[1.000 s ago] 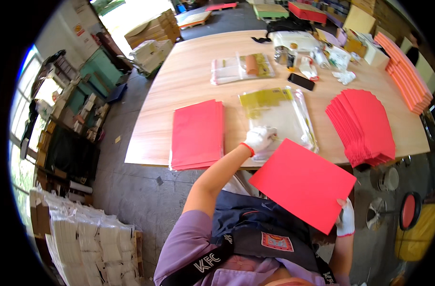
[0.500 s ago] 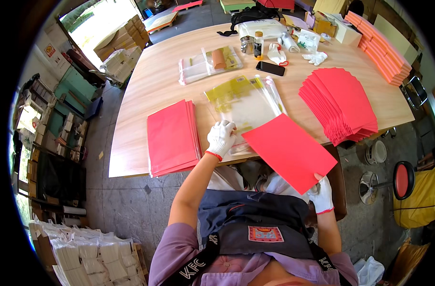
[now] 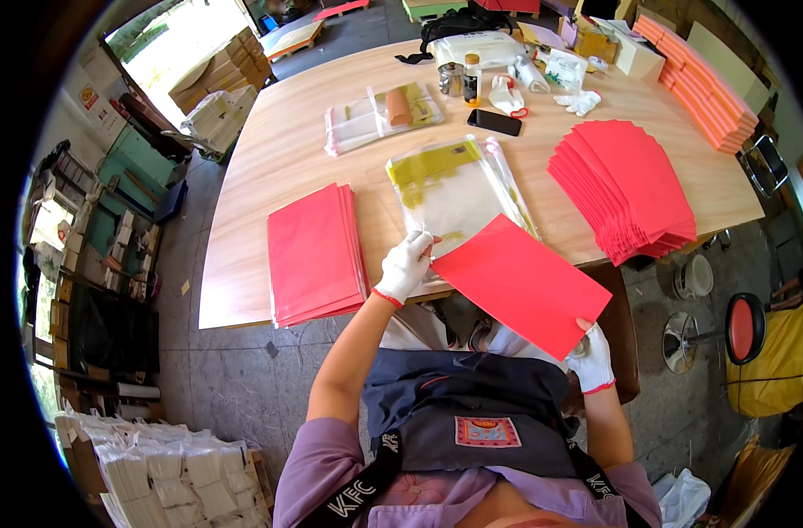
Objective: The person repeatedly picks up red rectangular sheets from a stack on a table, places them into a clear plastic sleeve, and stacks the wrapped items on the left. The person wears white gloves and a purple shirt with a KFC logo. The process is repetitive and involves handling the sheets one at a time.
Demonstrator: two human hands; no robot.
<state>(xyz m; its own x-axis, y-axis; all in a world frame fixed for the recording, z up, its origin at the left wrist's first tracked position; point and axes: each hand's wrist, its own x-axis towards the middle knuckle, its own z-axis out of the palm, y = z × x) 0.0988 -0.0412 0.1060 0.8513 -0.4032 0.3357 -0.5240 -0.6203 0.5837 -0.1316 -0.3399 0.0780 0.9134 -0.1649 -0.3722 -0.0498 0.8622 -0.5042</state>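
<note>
My right hand (image 3: 590, 359), in a white knit glove, grips a flat red card sheet (image 3: 526, 286) by its near right corner, thumb on top. The sheet is held tilted above the table's front edge. My gloved left hand (image 3: 405, 266) is closed at the near left edge of a clear plastic bag (image 3: 458, 198) with a yellow-green printed band, pinching its lip. The sheet's left corner lies close to my left fingertips. More clear bags lie under this one. Left of my left hand is a stack of red sheets in clear sleeves (image 3: 313, 251).
A fanned pile of red sheets (image 3: 626, 189) lies on the table's right. Farther back are a black phone (image 3: 495, 122), a bottle (image 3: 473, 81), a metal can (image 3: 451, 81), scissors (image 3: 509, 97), a loose glove (image 3: 579, 103) and another bag pile (image 3: 366, 125). A stool (image 3: 744, 333) stands right.
My left hand has moved slightly right, its fingers now at the sheet's left corner. The skewed top bag now lies straighter. The red sheet has shifted a little left in my right hand.
</note>
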